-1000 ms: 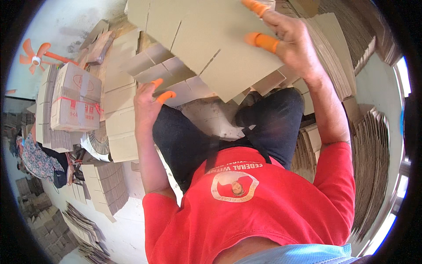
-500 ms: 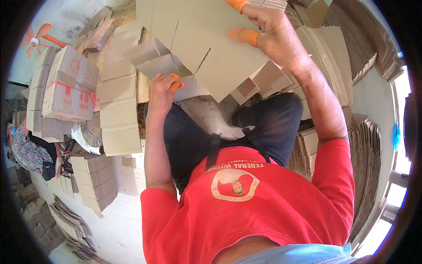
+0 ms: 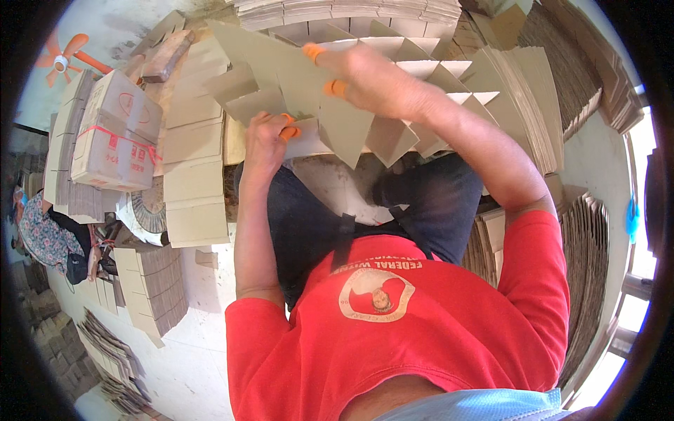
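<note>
A cardboard divider grid of crossing strips stands partly spread in front of my knees. Its wide grey-tan panel tilts up at the left of the strips. My left hand, with orange finger covers, is closed on the panel's near lower left part, beside small upright flaps. My right hand, slightly blurred, reaches across the grid. Its orange-covered thumb and finger are at the panel's upper right edge and seem to grip it; the exact contact is partly hidden.
Flat cardboard stacks stand at the far side, on the right and at the left. A taped carton sits further left, near an orange fan. Another person is at the far left edge.
My right hand has swung left and slightly nearer, and the wide panel has tilted with it. The crossing strips now show on the right. My left hand has shifted only slightly.
</note>
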Demonstrator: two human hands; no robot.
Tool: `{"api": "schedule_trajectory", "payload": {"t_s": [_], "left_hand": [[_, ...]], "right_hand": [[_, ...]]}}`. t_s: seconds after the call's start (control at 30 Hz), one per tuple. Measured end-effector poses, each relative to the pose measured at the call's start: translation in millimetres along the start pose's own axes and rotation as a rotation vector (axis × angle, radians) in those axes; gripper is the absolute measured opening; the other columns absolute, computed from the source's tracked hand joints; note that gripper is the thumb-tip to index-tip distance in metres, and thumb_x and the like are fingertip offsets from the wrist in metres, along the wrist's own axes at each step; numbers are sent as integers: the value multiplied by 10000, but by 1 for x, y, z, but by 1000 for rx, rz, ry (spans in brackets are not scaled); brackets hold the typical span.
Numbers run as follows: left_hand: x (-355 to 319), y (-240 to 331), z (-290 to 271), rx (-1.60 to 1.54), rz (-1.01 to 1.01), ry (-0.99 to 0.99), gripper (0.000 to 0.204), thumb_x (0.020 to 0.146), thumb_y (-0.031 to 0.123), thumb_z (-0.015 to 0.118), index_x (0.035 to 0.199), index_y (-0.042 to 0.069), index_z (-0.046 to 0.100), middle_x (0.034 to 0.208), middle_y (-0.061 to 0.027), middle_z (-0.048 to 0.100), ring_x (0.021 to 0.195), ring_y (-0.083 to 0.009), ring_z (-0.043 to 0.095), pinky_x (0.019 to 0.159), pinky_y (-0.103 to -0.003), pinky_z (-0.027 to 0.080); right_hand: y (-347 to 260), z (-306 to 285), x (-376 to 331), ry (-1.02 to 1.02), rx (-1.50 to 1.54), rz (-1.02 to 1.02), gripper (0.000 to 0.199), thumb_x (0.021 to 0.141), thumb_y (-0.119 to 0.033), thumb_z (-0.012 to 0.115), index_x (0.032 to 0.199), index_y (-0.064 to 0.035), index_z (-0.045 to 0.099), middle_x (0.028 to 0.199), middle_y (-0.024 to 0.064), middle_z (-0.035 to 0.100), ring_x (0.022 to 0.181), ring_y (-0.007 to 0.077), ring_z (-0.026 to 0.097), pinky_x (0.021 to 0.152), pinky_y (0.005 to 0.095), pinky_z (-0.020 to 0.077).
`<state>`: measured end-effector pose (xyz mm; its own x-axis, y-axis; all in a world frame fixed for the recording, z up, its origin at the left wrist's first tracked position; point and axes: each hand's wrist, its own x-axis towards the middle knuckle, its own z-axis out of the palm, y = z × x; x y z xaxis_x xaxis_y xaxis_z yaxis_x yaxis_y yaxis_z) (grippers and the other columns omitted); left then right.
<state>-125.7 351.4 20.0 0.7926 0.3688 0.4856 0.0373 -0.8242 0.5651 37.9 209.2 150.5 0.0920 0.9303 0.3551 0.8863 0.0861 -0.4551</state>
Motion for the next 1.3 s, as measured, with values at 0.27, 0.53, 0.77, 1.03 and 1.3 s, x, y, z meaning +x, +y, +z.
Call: {"api": "schedule_trajectory", "payload": {"t_s": [0.27, 0.53, 0.77, 1.03, 1.3], "left_hand": [[3, 1, 1, 52, -19, -16, 84, 665, 28, 710, 726, 45, 655, 695, -115, 618, 724, -306, 553, 660, -414, 466], [8, 2, 2, 82, 55, -16, 86, 670, 34, 713, 735, 32, 657, 716, -117, 629, 724, -292, 554, 670, -400, 441], [4, 20, -2, 222, 128, 77, 511, 595, 55, 795, 1075, -7, 628, 1034, -134, 648, 962, -304, 574, 843, -415, 453], [50, 31, 13, 287, 240, -166, 1022, 529, 122, 845, 1423, 36, 358, 1395, -215, 421, 1346, -348, 340, 1093, -427, 323], [101, -10, 41, 223, 282, -299, 779, 604, 102, 806, 1322, 74, 506, 1272, -150, 568, 1229, -327, 476, 1018, -424, 365]], "right_hand": [[6, 50, -25, -373, -20, 210, 559, 768, 25, 597, 1264, 102, 352, 857, 292, 616, 860, 417, 631, 711, 455, 507], [11, 77, -32, -633, -254, 193, 666, 805, -59, 645, 1334, 151, 299, 891, 249, 640, 867, 401, 629, 737, 465, 494], [45, 45, -28, -42, -69, 169, 445, 861, -402, 643, 1133, -52, 595, 852, 222, 642, 824, 402, 623, 688, 461, 511], [189, -3, -39, 14, -628, 668, 713, 851, -650, 503, 1183, -19, 515, 1073, 252, 630, 1037, 433, 590, 881, 457, 484], [103, 34, -82, -238, -293, 244, 524, 840, -328, 610, 1157, 74, 497, 798, 219, 644, 793, 329, 661, 723, 409, 498]]}}
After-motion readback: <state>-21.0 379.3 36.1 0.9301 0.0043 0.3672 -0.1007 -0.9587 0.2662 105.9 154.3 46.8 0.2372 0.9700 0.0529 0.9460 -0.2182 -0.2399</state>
